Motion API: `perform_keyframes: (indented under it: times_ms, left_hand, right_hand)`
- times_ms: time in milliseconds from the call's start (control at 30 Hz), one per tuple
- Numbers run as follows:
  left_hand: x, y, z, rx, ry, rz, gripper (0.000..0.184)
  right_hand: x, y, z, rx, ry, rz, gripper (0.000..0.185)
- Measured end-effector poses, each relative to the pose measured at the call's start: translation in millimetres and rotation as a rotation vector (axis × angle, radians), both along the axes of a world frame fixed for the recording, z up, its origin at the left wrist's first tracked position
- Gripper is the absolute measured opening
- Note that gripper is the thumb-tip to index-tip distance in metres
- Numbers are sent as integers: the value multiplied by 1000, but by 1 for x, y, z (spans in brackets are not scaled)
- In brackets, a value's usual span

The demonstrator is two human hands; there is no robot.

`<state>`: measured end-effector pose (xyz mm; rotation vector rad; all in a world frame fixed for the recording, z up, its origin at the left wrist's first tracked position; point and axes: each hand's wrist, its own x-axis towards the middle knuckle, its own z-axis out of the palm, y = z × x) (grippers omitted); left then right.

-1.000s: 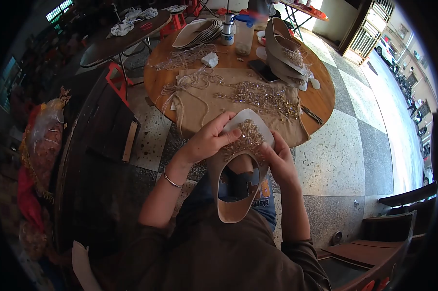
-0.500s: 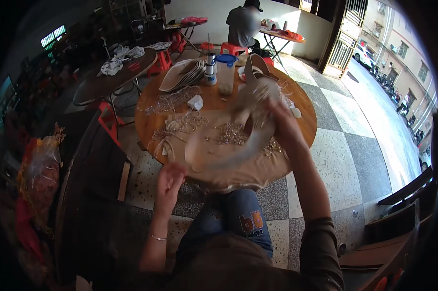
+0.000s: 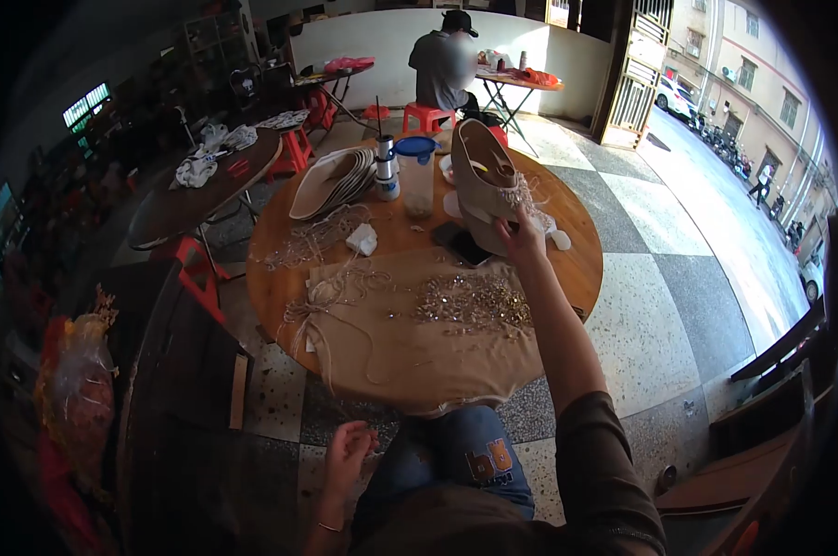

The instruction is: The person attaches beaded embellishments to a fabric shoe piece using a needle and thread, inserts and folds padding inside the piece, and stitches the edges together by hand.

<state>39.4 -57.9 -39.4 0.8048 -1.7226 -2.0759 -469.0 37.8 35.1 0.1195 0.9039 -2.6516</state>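
Note:
Over the far right of the round wooden table point(image 3: 581, 199), my right hand point(image 3: 523, 236) grips the near end of a beige shoe upper point(image 3: 479, 199). Clear beaded strands hang beside that hand. My left hand point(image 3: 348, 456) is low, off the table's near edge beside my left thigh, with fingers loosely bent and nothing visible in them. Between my hands lies a tan cloth point(image 3: 391, 366). Gold and clear beads point(image 3: 475, 304) are spread over its right part, and a tangle of beaded cords point(image 3: 340, 292) covers its left part.
A stack of beige pieces point(image 3: 331, 185), a metallic tumbler point(image 3: 387, 167), a clear jug with a blue lid point(image 3: 417, 146), crumpled white tissue point(image 3: 361, 239) and a black phone point(image 3: 463, 243) stand or lie behind the cloth. A person point(image 3: 438, 69) sits on a red stool point(image 3: 425, 116) farther back.
The shoe upper has moved from over the cloth to the far right of the table in my right hand. My left hand has dropped toward my lap. The beads are now uncovered.

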Motion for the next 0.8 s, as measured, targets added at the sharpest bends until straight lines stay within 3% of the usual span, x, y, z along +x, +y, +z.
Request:
perform_keyframes:
  times_ms: [167,267,333,400,433,533,633,733,800]
  left_hand:
    - [-7,5,6,-65,-36,-47,27]
    - [-22,9,15,-241,26,-71,27]
    - [-31,18,44,-398,85,-71,29]
    - [-42,29,82,-535,176,-86,32]
    - [-46,32,92,-604,221,-96,33]
    - [-44,40,89,-468,238,-433,34]
    - [-42,48,88,-575,170,-475,30]
    - [-40,55,96,-453,216,-513,20]
    - [-30,44,102,-309,32,-403,16]
  right_hand:
    - [29,17,11,-85,-36,78,43]
    - [87,39,27,72,46,200,45]
    - [168,58,62,321,432,603,58]
    - [238,77,73,349,436,1188,87]
    - [263,84,62,321,442,1344,84]
    - [319,99,46,294,499,1381,81]
    - [333,112,31,67,405,1362,78]
    - [330,131,26,-99,289,1440,75]
    - [315,152,32,-41,317,1340,73]
